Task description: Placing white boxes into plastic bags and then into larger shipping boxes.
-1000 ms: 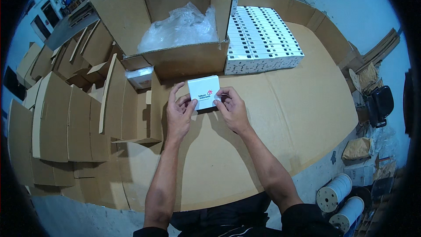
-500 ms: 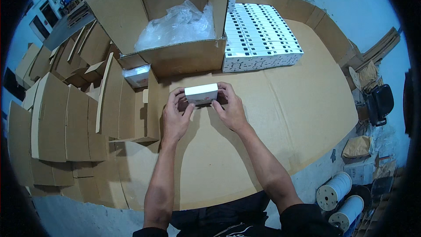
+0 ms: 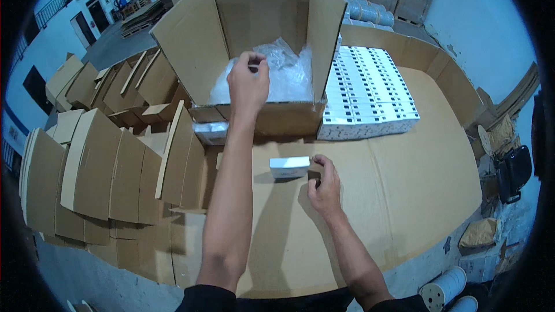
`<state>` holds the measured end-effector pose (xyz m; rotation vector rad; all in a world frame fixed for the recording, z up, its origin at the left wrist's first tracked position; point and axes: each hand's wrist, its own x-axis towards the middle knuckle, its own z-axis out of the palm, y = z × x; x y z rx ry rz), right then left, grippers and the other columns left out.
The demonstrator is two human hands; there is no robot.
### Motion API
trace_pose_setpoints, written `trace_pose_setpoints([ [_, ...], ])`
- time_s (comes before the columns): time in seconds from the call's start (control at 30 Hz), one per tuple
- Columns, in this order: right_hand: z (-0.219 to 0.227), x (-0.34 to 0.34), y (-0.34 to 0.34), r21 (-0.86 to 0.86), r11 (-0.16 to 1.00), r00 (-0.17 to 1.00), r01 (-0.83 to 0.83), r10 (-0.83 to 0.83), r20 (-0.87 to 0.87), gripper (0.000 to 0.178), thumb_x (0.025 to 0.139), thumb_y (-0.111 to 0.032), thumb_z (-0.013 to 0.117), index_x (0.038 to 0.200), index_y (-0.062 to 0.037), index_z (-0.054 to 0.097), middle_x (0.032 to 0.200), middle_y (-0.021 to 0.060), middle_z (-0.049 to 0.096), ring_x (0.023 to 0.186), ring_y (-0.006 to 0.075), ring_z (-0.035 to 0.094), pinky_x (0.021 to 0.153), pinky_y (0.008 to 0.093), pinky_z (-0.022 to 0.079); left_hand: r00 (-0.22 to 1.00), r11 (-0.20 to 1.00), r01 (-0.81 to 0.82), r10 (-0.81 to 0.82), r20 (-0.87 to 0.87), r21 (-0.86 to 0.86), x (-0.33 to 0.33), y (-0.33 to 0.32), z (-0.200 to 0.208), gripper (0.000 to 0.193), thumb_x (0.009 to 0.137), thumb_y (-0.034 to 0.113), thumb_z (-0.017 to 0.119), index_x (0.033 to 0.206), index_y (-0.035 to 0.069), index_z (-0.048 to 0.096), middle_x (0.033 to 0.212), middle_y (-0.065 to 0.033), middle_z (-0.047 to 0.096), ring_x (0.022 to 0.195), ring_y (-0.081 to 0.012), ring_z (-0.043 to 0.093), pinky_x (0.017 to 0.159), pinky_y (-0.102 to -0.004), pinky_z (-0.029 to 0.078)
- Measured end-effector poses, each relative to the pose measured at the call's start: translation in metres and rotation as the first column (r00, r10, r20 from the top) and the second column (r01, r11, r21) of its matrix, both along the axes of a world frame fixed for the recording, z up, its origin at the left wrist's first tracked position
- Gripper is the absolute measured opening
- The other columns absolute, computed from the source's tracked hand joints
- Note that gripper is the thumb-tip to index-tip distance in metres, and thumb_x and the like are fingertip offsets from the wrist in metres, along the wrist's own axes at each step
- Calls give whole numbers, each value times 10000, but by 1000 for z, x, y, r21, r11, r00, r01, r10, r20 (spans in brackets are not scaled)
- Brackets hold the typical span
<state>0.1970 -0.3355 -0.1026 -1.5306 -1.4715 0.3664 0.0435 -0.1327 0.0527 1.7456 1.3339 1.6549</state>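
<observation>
A small white box (image 3: pixel 289 167) stands on the cardboard table surface, its top face showing. Just to its right is my right hand (image 3: pixel 327 188), fingers curled loosely with thumb and forefinger apart, close to the box's end but not gripping it. My left hand (image 3: pixel 248 84) is raised at the front of a large open carton (image 3: pixel 260 118), over clear plastic bags (image 3: pixel 283 60) heaped inside. Its fingers are bent, with a gap between thumb and forefinger. I see nothing held in it, though part of the fingers hides the bags behind.
Right of the carton are rows of white boxes with dark marks (image 3: pixel 370 86). Open brown cartons (image 3: pixel 92 167) crowd the left, one holding a plastic-wrapped white pack (image 3: pixel 211 133). A cardboard wall (image 3: pixel 416 46) curves round the table's far right. Cable spools (image 3: pixel 444 289) stand at lower right.
Both hands have let go of the white box, which now stands on the table. My left hand has moved up and forward to the carton; my right stays beside the box. The view has tilted up.
</observation>
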Motion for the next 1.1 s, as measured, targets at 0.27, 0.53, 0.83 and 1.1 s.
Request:
trace_pose_setpoints([
  [0.27, 7, -2, -2, -80, 996, 993, 41, -50, -104, 440, 782, 37, 541, 1220, 3, 553, 1158, 203, 637, 1126, 389, 607, 1008, 477, 469, 792, 922, -179, -72, -607, -342, -17, 200, -43, 354, 819, 275, 774, 1045, 4, 757, 1056, -204, 749, 1014, -319, 724, 895, -418, 557],
  [0.53, 5, 2, 1, -97, 991, 988, 87, -98, -116, 421, 778, 33, 542, 1198, 6, 559, 1136, 189, 648, 1103, 382, 621, 999, 474, 481, 784, 924, -91, -163, -598, -372, 7, 253, -69, 338, 785, 297, 802, 913, -12, 751, 976, -211, 753, 942, -330, 733, 876, -440, 559],
  [0.83, 7, 0, 1, -73, 993, 987, 88, -97, -130, 365, 785, 32, 555, 1146, -8, 586, 1109, 182, 654, 1080, 368, 628, 971, 461, 490, 909, 982, -49, -32, -416, -183, -2, 221, 11, 270, 790, 251, 742, 945, 30, 727, 965, -168, 753, 928, -300, 728, 856, -413, 554],
  [1.1, 2, 0, -1, -50, 995, 960, 91, -101, -262, 328, 810, 38, 550, 1134, -13, 572, 1063, 161, 671, 1037, 327, 664, 912, 423, 523, 992, 996, 87, -84, 99, -31, -15, 133, 62, 278, 851, 201, 741, 1052, 25, 663, 926, -89, 748, 799, -162, 700, 742, -338, 550],
])
